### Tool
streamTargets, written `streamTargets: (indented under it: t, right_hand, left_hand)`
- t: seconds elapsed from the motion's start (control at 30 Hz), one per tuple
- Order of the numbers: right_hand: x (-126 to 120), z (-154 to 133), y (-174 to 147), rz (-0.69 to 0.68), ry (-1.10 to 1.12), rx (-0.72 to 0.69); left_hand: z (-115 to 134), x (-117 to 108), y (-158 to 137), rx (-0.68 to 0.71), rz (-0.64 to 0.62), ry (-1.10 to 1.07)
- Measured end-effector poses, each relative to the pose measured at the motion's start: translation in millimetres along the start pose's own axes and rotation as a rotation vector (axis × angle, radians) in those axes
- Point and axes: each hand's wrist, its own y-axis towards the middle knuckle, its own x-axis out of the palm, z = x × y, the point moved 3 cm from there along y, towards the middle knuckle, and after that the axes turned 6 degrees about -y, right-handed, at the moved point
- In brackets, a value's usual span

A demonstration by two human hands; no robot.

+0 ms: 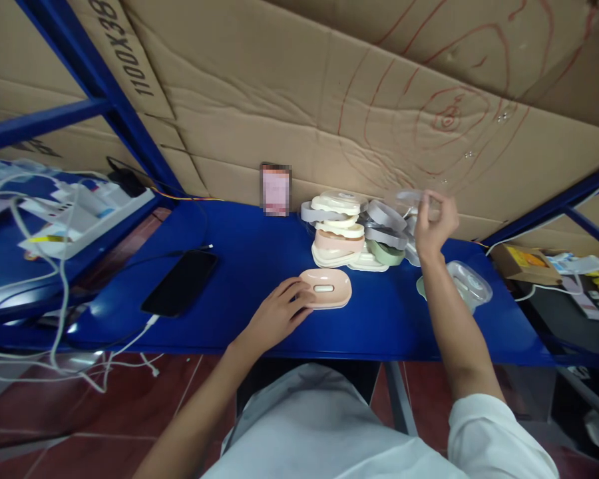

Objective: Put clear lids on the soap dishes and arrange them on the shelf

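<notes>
The left hand (277,309) lies at the left end of the peach dish (338,286), its fingertips over the rim; whether this grip is closed on the dish or only rests there, I cannot tell. The dish sits flat on the blue table (249,246), near its front edge, with a pale bar (323,289) in its middle. The right hand (436,223) is raised just right of the pile (337,236), its grip pinching a clear piece (410,195), blurred, between thumb and fingers. The pile of cream, grey, peach and green parts stands behind the dish, close to the cardboard (239,86). A clear lid (472,283) lies to the right, beside the right forearm, which covers part of what is there. On the left a black phone (182,285) lies with a white cable (152,320) at its near end; a second phone (276,191) leans on the cardboard
</notes>
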Motion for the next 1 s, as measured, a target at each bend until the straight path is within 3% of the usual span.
streamTargets:
  t: [0.07, 0.13, 0.23, 0.33, 0.53, 0.73, 1.0]
  right_hand:
    - [-18.6, -12.5, -21.1, 0.049, 0.031, -0.061]
    - [-36.6, -34.1, -54.7, 0.007, 0.073, -0.228]
    - [-53.9, -77.2, -113.0, -0.195, 0.117, -0.503]
    - [-56.7, -115.0, -150.1, -0.38, 0.164, -0.566]
    - [-42.6, -142.6, -162.4, -0.745, 0.295, -0.551]
    - [-42.6, -141.2, -178.1, -0.822, 0.208, -0.73]
    - [-39.3, -124.4, -170.1, -0.956, 0.278, -0.614]
  left_hand:
    - [1.8, -1.3, 0.2, 0.012, -0.01, -0.028]
    - [3.0, -1.5, -1.5, 0.015, -0.025, -0.07]
    - [0.8, 0.1, -7.1, -0.057, -0.026, -0.131]
    - [-3.9, 3.4, -12.6, -0.147, -0.018, -0.19]
    - [-8.7, 8.2, -15.9, -0.228, -0.071, -0.279]
    - [-11.1, 8.8, -16.9, -0.224, -0.063, -0.284]
    - [-12.7, 7.3, -15.5, -0.259, -0.075, -0.307]
